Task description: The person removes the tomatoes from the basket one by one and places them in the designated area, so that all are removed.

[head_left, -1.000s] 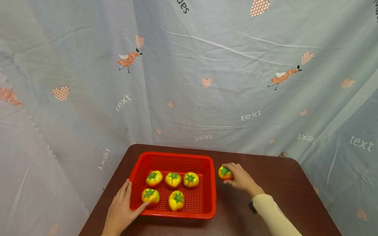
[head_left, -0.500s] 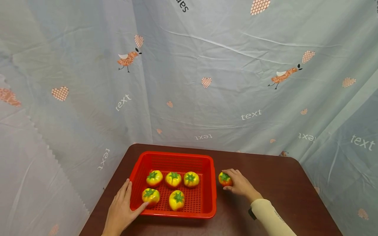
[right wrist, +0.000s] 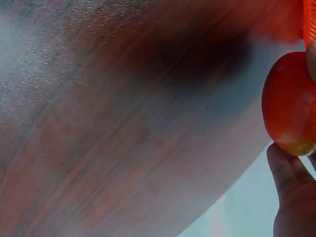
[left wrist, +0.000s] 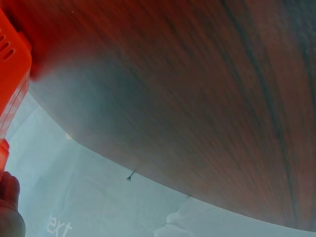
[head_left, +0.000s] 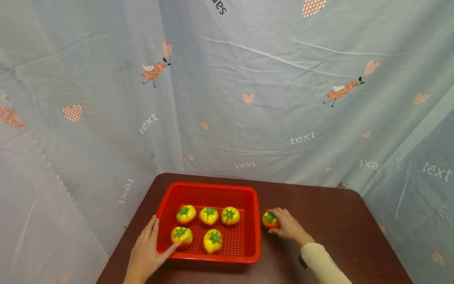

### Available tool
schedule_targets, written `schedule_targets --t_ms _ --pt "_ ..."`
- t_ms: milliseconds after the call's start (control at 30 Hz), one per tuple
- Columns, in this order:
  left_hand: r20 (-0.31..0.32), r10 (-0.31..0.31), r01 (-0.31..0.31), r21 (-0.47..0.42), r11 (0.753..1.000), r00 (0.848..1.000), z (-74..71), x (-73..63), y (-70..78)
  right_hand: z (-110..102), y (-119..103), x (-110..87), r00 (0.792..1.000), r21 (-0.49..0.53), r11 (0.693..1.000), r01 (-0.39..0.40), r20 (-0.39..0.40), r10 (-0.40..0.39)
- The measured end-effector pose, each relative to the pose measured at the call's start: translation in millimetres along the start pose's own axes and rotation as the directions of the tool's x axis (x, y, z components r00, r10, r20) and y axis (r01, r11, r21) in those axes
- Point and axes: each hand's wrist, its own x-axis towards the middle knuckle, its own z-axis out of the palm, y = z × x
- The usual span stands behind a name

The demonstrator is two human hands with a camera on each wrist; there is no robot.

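Right hand [head_left: 289, 227] curled in a grip round a red tomato [head_left: 270, 220] on the counter [head_left: 330, 221], just right of the red basket [head_left: 253, 240]; left hand [head_left: 145, 252] flat, fingers straight, thumb touching the basket's near-left corner; five yellow tomatoes [head_left: 209, 215] inside; backdrop cloth [head_left: 301, 138] printed "text"

Right wrist cam: red tomato pinched at the edge of the frame

Pretty blurry shot. A glossy red tomato [right wrist: 289, 101] sits at the right edge, with a bit of yellow near its bottom. A finger of the right hand [right wrist: 295, 190] curls up under it and touches it, and another fingertip shows at its top right. A sliver of the red basket [right wrist: 309, 19] peeks in at the top right corner. The dark wood table [right wrist: 123, 128] fills most of the frame, with pale blue cloth [right wrist: 237, 217] past its edge.
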Motion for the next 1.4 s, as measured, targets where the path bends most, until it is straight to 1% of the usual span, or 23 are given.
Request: schedule_targets --t_ms 333,500,733,867,967,1100,1267,1400 --pt "-0.004 0.007 -0.007 0.006 1.0 1.0 -0.3 -0.4 0.3 8 5 -4.0 1.0 -0.007 1.0 0.012 -0.014 -0.012" --pt "-0.012 0.015 -0.015 0.006 1.0 1.0 0.1 0.3 0.5 9 5 -5.4 1.0 -0.016 1.0 0.013 -0.021 -0.014" --pt "-0.026 0.023 -0.023 -0.002 1.0 0.999 0.8 0.3 -0.1 8 5 -5.6 1.0 -0.021 0.999 0.025 -0.011 -0.025" --pt "-0.023 0.026 -0.026 -0.001 1.0 0.999 0.5 0.8 -0.7 9 5 -5.1 0.999 -0.03 0.999 0.03 -0.017 -0.031" --pt "-0.005 0.021 -0.021 0.0 1.0 1.0 -0.3 1.2 -0.7 9 4 -4.5 0.999 -0.034 0.999 0.035 -0.028 -0.036" --pt "0.037 0.015 -0.015 0.002 1.0 0.999 -2.3 1.7 -0.7 11 3 -3.8 0.998 -0.043 0.998 0.036 -0.042 -0.037" --pt "0.091 0.006 -0.006 0.0 1.0 0.996 -5.0 1.7 -0.6 12 3 -3.9 0.998 -0.052 0.999 0.014 -0.053 -0.017" --pt "0.117 -0.012 0.013 -0.007 1.0 0.993 -6.1 2.2 0.3 13 1 -4.3 0.998 -0.054 0.999 -0.001 -0.063 -0.003"
